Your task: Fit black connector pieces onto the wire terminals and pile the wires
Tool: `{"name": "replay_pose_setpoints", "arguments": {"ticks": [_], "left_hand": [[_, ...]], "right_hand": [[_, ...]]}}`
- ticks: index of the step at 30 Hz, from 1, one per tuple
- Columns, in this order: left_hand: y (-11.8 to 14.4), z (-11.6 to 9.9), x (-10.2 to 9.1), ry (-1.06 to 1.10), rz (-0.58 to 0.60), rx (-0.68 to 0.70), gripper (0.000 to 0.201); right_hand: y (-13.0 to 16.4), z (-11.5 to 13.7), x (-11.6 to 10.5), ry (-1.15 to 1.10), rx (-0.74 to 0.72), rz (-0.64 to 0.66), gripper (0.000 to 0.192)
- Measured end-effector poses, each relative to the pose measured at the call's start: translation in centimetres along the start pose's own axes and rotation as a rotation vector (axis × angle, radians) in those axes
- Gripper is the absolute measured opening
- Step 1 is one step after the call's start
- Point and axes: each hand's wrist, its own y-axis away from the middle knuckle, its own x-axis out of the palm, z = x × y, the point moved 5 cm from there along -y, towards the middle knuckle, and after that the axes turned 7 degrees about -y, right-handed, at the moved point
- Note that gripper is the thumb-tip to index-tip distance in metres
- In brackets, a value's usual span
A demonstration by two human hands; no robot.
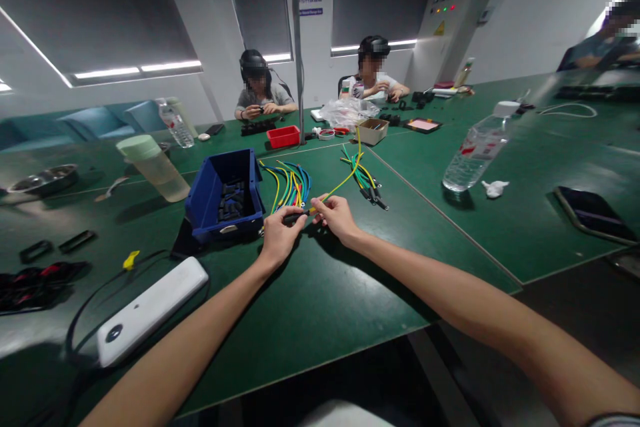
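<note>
My left hand (279,235) pinches a small black connector (295,217) just above the green table (310,293). My right hand (336,215) grips a yellow wire (345,181) whose near end meets that connector between my fingertips. The wire runs away to the upper right. A bundle of yellow, green, blue and red wires (289,187) lies right behind my hands. A blue bin (205,203) holding several black connectors stands to the left of my left hand. A second bundle of wires with black ends (364,180) lies farther right.
A white power bank (150,310) with a black cable lies near left. A pale green cup (150,165), water bottles (475,150) (175,123), a phone (593,213), a red tray (283,137) and a cardboard box (373,131) stand about. Two people work at the far side; a third sits far right.
</note>
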Motion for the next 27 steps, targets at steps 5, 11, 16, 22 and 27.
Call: {"name": "replay_pose_setpoints", "arguments": {"ticks": [5,11,16,22,27], "left_hand": [[-0.02,-0.06,0.0,0.006,-0.001,0.009,0.024],[-0.08,0.04,0.01,-0.006,-0.002,0.014,0.021],[-0.07,0.21,-0.02,-0.005,-0.006,0.015,0.021],[-0.05,-0.03,-0.1,0.032,-0.006,0.014,0.021],[-0.05,-0.16,-0.06,0.017,0.0,0.032,0.023]], "right_hand": [[0.09,0.05,-0.07,-0.014,0.009,-0.011,0.039],[0.13,0.03,-0.01,0.024,-0.01,0.001,0.037],[0.38,0.45,0.22,0.027,-0.034,0.017,0.036],[0.41,0.59,0.29,0.005,0.002,0.023,0.035],[0.18,0.39,0.17,-0.028,0.02,0.029,0.035]]}}
